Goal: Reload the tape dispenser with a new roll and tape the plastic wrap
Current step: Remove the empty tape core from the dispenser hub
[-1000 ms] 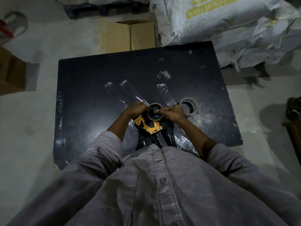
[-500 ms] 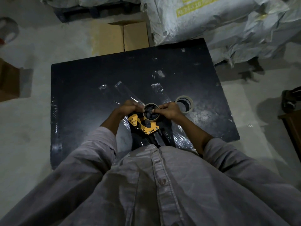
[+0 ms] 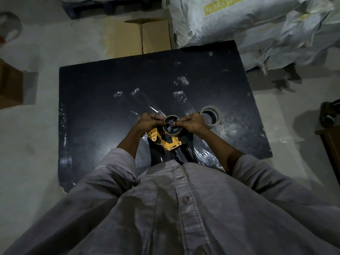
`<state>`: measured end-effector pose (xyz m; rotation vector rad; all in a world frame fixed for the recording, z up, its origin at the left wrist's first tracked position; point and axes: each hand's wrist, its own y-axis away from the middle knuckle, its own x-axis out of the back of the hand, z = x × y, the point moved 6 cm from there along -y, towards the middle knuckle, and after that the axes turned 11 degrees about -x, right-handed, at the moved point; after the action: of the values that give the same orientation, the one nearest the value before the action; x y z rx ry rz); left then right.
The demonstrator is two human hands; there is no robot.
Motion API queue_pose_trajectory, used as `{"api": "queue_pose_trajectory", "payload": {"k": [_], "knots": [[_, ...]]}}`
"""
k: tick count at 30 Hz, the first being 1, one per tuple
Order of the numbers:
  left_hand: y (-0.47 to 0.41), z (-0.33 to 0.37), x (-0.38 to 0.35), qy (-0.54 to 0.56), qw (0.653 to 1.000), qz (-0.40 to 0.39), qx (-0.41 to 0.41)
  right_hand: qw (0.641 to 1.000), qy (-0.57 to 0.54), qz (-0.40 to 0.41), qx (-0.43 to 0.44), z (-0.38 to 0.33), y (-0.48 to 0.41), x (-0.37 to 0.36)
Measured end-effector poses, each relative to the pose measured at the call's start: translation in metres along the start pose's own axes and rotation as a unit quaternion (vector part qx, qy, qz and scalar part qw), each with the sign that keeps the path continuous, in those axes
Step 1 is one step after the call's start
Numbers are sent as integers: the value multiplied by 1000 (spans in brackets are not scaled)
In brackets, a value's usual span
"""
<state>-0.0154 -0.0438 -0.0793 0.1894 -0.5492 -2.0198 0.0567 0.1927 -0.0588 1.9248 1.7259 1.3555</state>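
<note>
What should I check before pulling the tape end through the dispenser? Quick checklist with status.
1. Roll on hub of the yellow tape dispenser: ok, ring sits around the hub.
2. Left hand and right hand pinching at the roll: ok.
3. Free tape end found: cannot tell.
4. Other tape roll clear of the work: ok, apart on the black board.
5. Plastic wrap flat: not ok, wrinkled.

Spare roll (image 3: 210, 115) right of dispenser (image 3: 163, 139)
</note>
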Motion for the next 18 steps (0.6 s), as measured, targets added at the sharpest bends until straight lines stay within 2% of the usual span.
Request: {"api": "queue_pose_trajectory", "payload": {"k": [18], "knots": [[1, -6, 2, -12, 1000, -2, 6, 1000, -22, -2, -10, 7, -5, -4]]}}
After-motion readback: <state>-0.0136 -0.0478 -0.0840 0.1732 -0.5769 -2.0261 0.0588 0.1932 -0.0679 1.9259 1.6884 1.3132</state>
